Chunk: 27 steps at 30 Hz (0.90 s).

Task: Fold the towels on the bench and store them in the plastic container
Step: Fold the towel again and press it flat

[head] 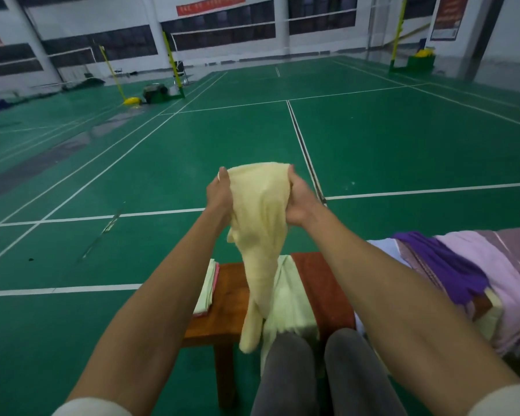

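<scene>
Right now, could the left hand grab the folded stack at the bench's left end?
Probably not yet: the left hand grips the yellow towel with the right hand. The stack lies uncovered below its arm.

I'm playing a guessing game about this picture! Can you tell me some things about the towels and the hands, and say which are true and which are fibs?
1. Both hands, left hand and right hand, hold the yellow towel. True.
2. The yellow towel lies flat on the bench. False: it hangs in the air above it.
3. A purple towel lies in the pile to the right. True.
4. The bench is blue. False: it is brown wood.
5. A pale green towel lies across the bench. True.
</scene>
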{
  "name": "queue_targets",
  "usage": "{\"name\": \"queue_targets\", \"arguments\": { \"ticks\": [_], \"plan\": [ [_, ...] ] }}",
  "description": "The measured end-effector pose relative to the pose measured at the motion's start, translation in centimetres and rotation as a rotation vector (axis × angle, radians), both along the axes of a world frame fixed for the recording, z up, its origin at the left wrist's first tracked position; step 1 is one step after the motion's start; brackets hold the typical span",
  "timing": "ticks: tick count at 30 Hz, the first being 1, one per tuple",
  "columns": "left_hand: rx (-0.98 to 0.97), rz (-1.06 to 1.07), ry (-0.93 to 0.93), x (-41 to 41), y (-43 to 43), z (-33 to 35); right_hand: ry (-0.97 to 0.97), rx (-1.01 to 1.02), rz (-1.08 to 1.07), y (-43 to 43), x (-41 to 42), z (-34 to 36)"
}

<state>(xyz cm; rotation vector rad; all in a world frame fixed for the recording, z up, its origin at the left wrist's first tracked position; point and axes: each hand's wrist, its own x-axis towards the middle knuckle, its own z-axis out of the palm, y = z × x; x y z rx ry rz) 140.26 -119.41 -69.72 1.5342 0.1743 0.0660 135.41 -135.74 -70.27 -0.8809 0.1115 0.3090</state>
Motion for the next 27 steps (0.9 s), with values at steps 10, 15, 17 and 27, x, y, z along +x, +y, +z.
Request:
{"name": "queue_targets", "arguments": {
  "ticks": [10,15,17,27],
  "plan": [
    [-0.054,-0.365,0.097,-0.6,2.6,-1.8,-0.047,-0.137,-0.108,-1.7,1.3,3.3],
    [-0.019,-0.044,0.004,1.3,3.6,-1.1,-0.023,-0.431,0.063,-2.4,-0.9,0.1],
    [0.104,-0.005,-0.03,1.5,4.3,-1.4,-0.088,-0.132,-0.162,-3.3,-0.2,0.4],
    [-0.028,-0.016,-0.055,1.9,5.2,-0.6,-0.107,-0.046,-0.169,-3.5,-0.3,1.5]
  ]
}}
